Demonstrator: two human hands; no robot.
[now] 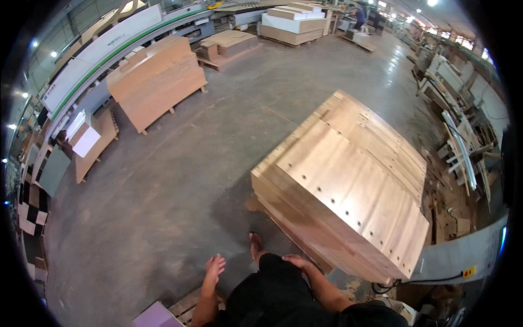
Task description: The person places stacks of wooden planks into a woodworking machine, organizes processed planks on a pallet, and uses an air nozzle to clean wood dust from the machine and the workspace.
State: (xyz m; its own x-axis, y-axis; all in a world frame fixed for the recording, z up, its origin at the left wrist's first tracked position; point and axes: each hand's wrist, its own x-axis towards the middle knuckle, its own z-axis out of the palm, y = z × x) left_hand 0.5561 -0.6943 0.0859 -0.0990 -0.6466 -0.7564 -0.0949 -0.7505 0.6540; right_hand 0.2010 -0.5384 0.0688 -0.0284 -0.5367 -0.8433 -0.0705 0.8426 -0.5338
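My left hand point(216, 266) hangs in the air over the grey concrete floor, its fingers loosely spread and nothing in them. Against the dark cloth at my thigh lies my right hand point(295, 261), fingers stretched out and holding nothing I can see. Close to that hand, on my right, stands a big stack of wooden panels point(348, 180). Its top panels are pale brown and glossy, with rows of dark round holes along the edges. One of my feet point(255, 242) shows just ahead on the floor.
Brown board stacks point(160, 82) stand on the left before a long white machine point(103, 60) with a green stripe. A purple-topped stack point(159, 316) sits by a slatted pallet at lower left. Loose boards point(457, 136) line the right. A person point(358, 17) stands far off.
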